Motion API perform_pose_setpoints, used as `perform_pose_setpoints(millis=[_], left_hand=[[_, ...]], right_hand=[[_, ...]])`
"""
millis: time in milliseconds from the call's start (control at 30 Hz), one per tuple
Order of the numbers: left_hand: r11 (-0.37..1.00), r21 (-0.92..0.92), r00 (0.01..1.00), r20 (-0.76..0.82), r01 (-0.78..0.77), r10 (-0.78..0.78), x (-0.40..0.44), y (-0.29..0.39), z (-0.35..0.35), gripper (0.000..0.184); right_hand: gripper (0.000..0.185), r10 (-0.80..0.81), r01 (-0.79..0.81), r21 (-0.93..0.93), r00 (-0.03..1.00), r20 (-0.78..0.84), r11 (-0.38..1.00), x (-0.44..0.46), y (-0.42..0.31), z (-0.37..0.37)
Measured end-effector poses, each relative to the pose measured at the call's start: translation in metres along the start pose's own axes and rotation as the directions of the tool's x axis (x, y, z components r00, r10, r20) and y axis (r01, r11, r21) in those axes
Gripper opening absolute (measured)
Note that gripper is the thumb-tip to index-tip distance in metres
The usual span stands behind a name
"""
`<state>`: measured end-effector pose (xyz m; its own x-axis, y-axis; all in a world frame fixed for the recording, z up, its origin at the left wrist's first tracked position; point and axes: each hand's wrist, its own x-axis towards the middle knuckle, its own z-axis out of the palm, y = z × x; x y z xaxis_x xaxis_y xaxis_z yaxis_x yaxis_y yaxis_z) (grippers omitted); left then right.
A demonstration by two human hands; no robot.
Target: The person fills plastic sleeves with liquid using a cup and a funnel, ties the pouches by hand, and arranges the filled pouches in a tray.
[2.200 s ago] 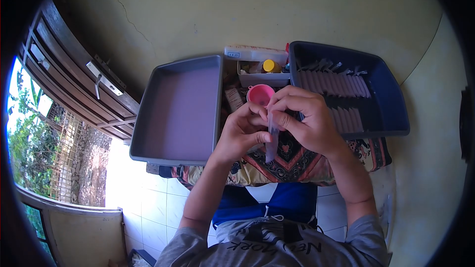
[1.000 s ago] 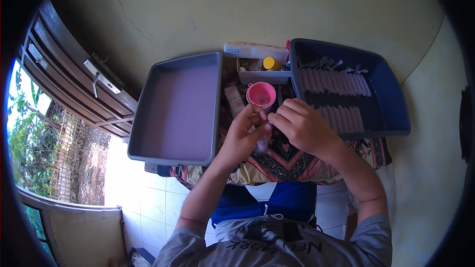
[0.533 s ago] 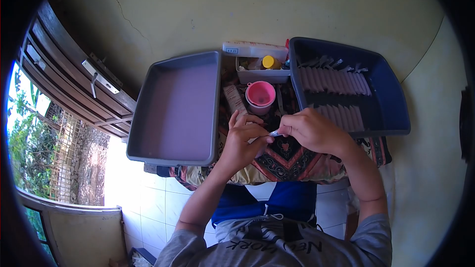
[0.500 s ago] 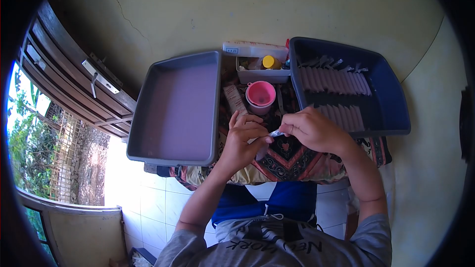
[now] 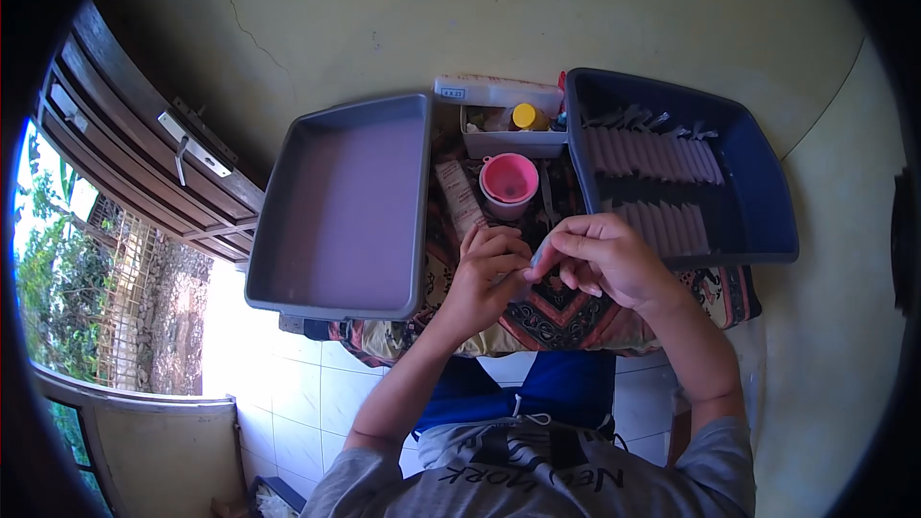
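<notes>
Over the patterned cloth, my left hand (image 5: 487, 273) is closed round a slim clear plastic bag (image 5: 520, 294), whose pale purple filled part shows dimly below the fingers. My right hand (image 5: 602, 257) meets it at the left thumb, its thumb and index finger pinching the bag's clear top end while the other fingers curl loosely. Just beyond the hands stands a pink funnel (image 5: 509, 177) set in a light cup (image 5: 507, 208). A printed packet (image 5: 460, 194) lies left of the cup, partly behind my left hand.
At left, a grey tub (image 5: 423, 201) holds purple liquid. The dark blue tub (image 5: 758, 221) at right contains two rows of filled purple bags (image 5: 652, 153). Behind the funnel is a small box (image 5: 513, 146) with a yellow-lidded jar (image 5: 525, 117), and a long white packet (image 5: 499, 91) behind it.
My right hand has turned and lifted slightly, its fingers opening a little more around the bag's top. My left hand stays nearly in place, holding the bag.
</notes>
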<state>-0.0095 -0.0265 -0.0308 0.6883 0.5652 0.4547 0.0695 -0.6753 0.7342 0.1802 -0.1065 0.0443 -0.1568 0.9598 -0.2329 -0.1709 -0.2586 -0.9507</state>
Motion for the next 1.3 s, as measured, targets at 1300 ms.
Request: perform_pose_setpoints(millis=[1300], left_hand=[[0.993,0.116,0.963,-0.268,-0.004,0.035,-0.023,-0.021,0.032,0.017]], right_hand=[[0.01,-0.361,0.295,-0.598,0.932,0.01,0.745,0.026,0.061,0.005]])
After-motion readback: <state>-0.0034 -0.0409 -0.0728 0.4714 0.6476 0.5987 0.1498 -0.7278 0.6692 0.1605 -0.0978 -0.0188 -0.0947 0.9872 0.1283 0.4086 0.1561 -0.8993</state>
